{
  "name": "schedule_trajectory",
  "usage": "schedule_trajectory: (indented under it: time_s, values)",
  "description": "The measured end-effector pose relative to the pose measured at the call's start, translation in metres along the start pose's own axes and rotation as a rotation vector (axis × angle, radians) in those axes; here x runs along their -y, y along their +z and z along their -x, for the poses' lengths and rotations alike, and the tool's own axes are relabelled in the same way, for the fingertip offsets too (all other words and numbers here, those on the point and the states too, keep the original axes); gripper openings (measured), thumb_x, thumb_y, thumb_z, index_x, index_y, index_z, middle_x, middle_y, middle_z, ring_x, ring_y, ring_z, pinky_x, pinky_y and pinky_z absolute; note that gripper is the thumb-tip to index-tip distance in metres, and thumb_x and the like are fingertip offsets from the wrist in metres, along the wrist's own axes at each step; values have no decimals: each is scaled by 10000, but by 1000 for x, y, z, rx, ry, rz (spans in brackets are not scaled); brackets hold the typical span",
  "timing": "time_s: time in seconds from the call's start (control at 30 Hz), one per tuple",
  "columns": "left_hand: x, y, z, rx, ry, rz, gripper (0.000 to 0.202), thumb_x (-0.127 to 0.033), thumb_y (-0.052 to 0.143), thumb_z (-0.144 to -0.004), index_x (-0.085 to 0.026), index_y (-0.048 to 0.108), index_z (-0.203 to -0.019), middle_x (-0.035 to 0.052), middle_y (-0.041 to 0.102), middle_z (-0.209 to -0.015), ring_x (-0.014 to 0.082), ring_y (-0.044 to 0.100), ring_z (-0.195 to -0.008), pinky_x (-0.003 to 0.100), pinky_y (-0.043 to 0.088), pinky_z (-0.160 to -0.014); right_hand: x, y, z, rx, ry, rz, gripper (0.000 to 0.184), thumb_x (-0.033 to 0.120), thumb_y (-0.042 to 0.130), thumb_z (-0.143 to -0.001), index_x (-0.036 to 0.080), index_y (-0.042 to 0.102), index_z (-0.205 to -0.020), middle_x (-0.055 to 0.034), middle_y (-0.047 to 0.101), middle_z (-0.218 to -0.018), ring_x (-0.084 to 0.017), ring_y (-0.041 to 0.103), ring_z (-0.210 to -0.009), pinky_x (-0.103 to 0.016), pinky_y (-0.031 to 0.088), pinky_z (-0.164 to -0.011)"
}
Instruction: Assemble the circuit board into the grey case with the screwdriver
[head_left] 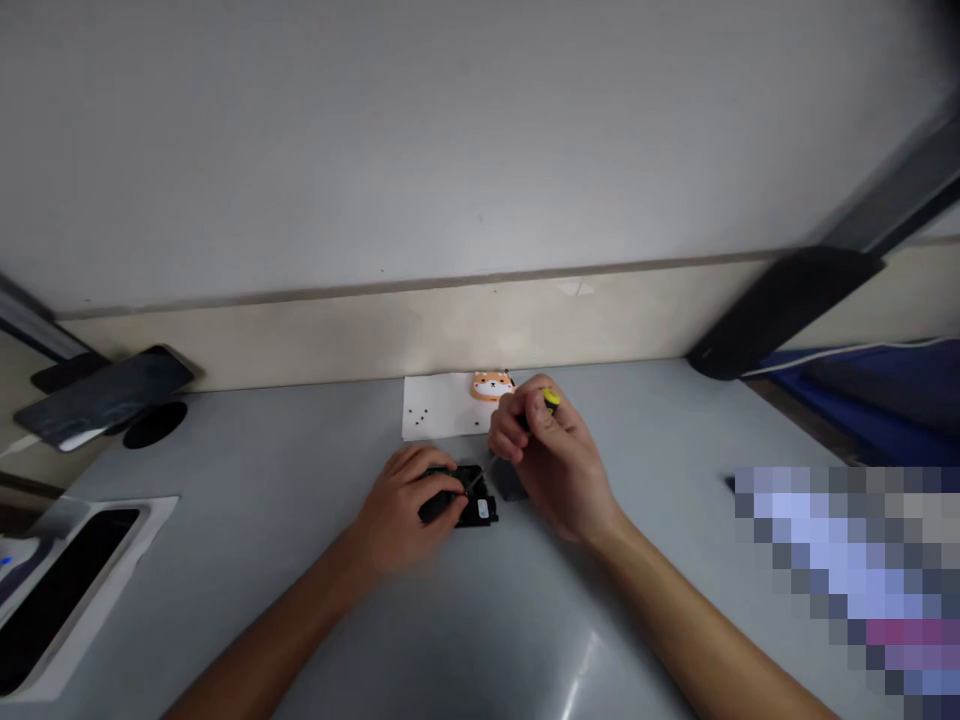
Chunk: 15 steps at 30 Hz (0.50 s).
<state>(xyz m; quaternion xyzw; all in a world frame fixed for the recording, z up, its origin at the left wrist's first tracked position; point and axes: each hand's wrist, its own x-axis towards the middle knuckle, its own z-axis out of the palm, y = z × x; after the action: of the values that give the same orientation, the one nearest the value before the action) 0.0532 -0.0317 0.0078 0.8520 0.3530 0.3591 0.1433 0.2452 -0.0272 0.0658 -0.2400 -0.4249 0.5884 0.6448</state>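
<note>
My left hand point(411, 512) has its fingers closed over the left part of a small black electronic part point(482, 485), which lies on the grey table and has a white label. My right hand point(562, 455) grips a screwdriver point(552, 397) with a yellow and black handle. Its thin shaft slants down and left to the black part, close to my left fingertips. Whether the tip sits in a screw is too small to tell. A dark grey block point(510, 484) is partly hidden by my right hand.
Behind the hands lies a white sheet point(442, 390) with several tiny dark pieces, perhaps screws, and an orange animal-face case point(492, 385). A phone on a stand point(112, 395) is at left, a larger dark-screened device point(71, 590) below it. A black panel point(787, 310) leans at right.
</note>
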Motion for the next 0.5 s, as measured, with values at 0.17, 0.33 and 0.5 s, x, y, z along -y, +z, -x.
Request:
schedule_trajectory:
  time_s: [0.17,0.33,0.5]
  values:
    - [1,1,0,-24,10,2,84,-187,650,-935,-242,711,-917,23,722,-1037,198,654,-1034,415,517,-970,3,0,0,-13,4,-50,245,368,631,-969,246,484,-817,16,324,-757,-139,300,-642,-281,308,-541]
    - [-1,0,-1,-67,6,9,106,-208,633,-953,-246,723,-912,28,714,-1014,191,659,-994,409,526,-945,7,0,0,-11,-1,-49,263,383,597,-992,244,471,-807,19,308,-742,-141,298,-635,-284,304,-543]
    - [-1,0,-1,-89,26,23,92,-194,650,-949,-243,724,-927,20,710,-1001,176,654,-975,386,514,-944,5,1,0,-9,-5,-103,213,330,616,-983,236,509,-824,14,333,-763,-135,298,-646,-275,291,-547]
